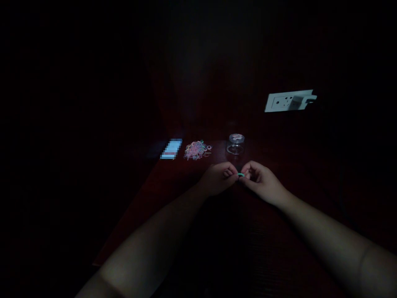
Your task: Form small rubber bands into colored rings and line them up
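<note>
Between my two hands is a small green elastic band (pixel 241 174), pinched at both ends above the dark red table. My left hand (pixel 221 178) grips its left end between thumb and forefinger. On the other side, my right hand (pixel 259 180) pinches the right end, with the remaining fingers curled. Just beyond the hands stands a clear round jar (pixel 235 149) with a patterned lid on it. A heap of colourful elastic bands (pixel 196 150), mostly pink and pale, lies behind and left of my left hand.
A lit phone (pixel 171 149), its screen blurred, lies left of the heap near the table's left edge. On the wall at right is a white socket plate (pixel 281 102) with a plug in it. Most of the room is too dark to make out.
</note>
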The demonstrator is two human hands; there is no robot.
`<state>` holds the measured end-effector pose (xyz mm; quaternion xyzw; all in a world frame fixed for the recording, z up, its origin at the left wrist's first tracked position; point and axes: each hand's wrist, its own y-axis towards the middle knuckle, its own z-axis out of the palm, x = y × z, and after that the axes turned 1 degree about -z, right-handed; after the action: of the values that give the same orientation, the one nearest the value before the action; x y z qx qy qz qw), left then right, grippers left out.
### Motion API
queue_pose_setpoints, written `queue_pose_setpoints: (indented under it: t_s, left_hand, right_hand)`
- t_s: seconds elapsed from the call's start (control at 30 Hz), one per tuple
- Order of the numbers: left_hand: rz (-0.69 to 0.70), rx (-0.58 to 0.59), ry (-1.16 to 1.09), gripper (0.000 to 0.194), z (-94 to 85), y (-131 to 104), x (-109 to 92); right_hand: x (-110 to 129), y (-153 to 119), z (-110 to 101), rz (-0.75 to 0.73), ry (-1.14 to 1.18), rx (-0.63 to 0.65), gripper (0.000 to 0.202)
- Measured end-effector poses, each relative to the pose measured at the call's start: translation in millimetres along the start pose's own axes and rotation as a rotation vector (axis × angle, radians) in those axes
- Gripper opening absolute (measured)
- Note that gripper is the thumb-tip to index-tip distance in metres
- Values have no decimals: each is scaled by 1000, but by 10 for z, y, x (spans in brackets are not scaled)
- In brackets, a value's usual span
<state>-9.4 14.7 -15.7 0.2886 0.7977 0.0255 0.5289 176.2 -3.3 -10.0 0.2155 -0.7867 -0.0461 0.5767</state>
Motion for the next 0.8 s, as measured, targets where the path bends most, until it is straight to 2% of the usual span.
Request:
queue_pose_setpoints:
  t_s: [0.2, 0.4, 0.8]
  left_hand:
    - [0, 1, 21, 9, -15, -8, -17]
    - [-5, 7, 7, 8, -32, -10, -41]
    - [9, 56, 3, 9, -54, -22, -11]
  right_hand:
    - [-5, -8, -19, -5, -63, 12, 13]
    - [-19, -1, -24, 16, -54, 2, 14]
    - [33, -3, -12, -34, -68, 6, 14]
